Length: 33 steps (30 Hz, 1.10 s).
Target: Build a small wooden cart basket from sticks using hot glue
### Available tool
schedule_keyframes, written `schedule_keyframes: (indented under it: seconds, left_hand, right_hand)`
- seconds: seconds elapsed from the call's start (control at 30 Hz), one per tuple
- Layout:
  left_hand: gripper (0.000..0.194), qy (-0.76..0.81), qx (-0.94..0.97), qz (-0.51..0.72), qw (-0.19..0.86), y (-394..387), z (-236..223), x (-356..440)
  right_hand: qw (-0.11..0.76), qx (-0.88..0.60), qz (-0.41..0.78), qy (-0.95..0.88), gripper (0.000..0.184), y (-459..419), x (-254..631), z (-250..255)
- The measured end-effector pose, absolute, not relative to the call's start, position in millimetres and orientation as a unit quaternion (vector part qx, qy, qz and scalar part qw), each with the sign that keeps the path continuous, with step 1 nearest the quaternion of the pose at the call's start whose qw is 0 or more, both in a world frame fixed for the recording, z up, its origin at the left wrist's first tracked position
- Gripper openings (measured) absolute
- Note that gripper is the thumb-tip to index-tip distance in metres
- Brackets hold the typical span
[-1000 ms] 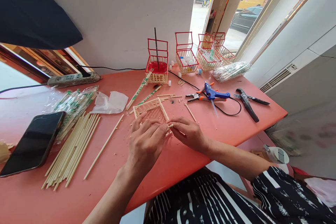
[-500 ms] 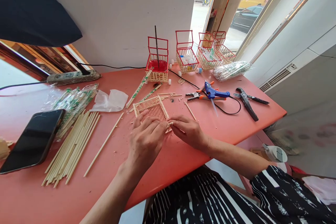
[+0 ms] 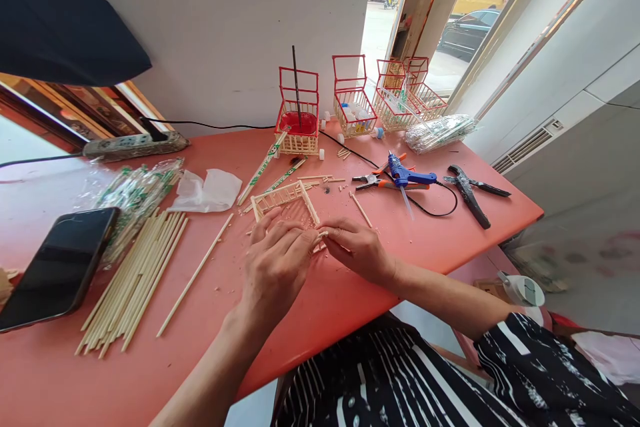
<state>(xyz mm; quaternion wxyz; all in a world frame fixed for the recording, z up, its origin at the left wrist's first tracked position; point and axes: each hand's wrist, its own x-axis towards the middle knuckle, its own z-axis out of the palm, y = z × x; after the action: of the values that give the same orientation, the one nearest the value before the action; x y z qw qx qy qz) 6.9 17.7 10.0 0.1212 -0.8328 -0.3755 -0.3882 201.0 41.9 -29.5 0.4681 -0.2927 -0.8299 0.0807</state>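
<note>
- Pale wood first: the stick frame lies on the red table, right in front of the person, and everything else gets placed from it.
- Right at the frame's near right corner, the left hand has thumb and forefinger closed on a small wooden piece, its other fingers spread over the near side of the frame.
- And from the right of that corner, the right hand pinches the same piece, fingertips shut! Whether it is joined to the frame, I cannot tell.
- Left of the frame we have a lone stick, then a fanned pile of sticks, then a black phone farther out.
- Beyond the frame, a red-topped basket with a dark rod standing up in it, and more baskets off to its right.
- Over to the frame's right, a blue glue gun rests across orange-handled pliers, with a dark-handled tool farther right again.
</note>
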Motion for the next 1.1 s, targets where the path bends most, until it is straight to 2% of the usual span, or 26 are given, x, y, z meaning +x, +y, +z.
schedule_keyframes:
  seconds: [1.1]
  left_hand:
    - [0.015,-0.376,-0.830,-0.395,0.114,18.0,10.0,6.2]
  right_hand:
    - [0.450,-0.308,0.093,-0.833,0.018,39.1,200.4,-27.0]
